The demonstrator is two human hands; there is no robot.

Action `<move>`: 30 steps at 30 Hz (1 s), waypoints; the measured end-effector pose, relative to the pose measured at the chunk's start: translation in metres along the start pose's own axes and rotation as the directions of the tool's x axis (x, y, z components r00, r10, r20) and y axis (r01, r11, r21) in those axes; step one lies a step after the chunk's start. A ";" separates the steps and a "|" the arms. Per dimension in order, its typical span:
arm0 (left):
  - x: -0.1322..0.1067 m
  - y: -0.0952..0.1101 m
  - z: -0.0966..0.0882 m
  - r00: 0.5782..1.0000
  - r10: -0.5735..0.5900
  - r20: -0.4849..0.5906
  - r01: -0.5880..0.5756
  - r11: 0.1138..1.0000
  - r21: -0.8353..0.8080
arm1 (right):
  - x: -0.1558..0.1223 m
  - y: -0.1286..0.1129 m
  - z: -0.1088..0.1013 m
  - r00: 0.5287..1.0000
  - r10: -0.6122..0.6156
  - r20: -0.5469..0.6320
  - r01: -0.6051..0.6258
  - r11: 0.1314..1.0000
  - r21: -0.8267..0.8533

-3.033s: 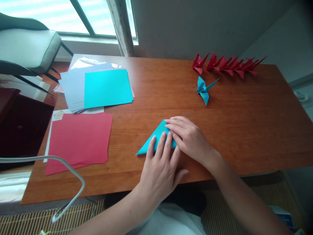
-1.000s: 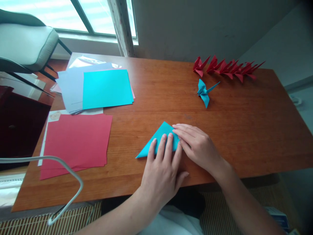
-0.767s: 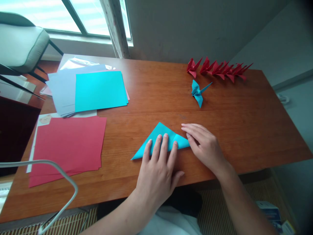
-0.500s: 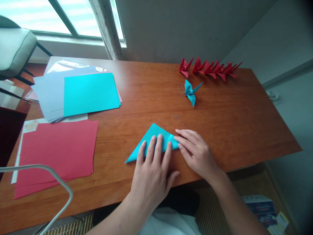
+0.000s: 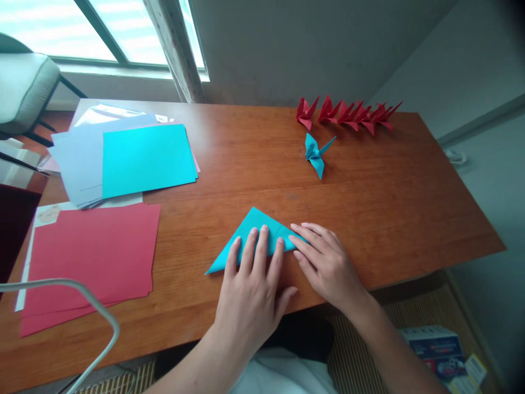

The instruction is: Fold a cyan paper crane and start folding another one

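A blue paper folded into a triangle point(image 5: 251, 230) lies on the wooden table point(image 5: 410, 197) near its front edge. My left hand point(image 5: 252, 290) rests flat on the triangle's lower edge, fingers stretched out and slightly spread. My right hand point(image 5: 326, 262) lies flat beside it, fingertips pressing the triangle's right corner. Neither hand grips anything.
A folded blue paper crane point(image 5: 315, 154) and a row of several red cranes point(image 5: 348, 112) sit at the back. On the left lie a red paper stack point(image 5: 90, 257) and a blue sheet point(image 5: 145, 158) on pale sheets. A white bent tube point(image 5: 82, 290) crosses the lower left. A chair point(image 5: 22, 87) stands by the window.
My right hand slid out to the right along the triangle's edge, then came back to its right corner. My left hand stayed pressed flat. The view shifted to the right.
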State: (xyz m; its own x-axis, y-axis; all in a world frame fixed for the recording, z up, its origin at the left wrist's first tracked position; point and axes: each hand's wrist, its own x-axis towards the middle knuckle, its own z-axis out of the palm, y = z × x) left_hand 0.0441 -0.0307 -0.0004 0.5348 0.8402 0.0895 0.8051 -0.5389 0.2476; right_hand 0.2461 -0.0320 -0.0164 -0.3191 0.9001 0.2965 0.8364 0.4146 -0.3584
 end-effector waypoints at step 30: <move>-0.003 0.001 -0.003 0.998 0.007 0.062 -0.007 1.000 -0.004 | 0.146 -0.013 0.015 0.815 -0.469 0.341 0.399 0.880 0.256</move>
State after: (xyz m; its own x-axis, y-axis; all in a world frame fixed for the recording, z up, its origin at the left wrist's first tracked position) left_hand 0.0428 -0.0337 0.0029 0.5554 0.8310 0.0313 0.8005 -0.5445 0.2504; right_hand 0.1822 0.0957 0.0187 -0.8040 0.5847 0.1083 0.4946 0.7586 -0.4242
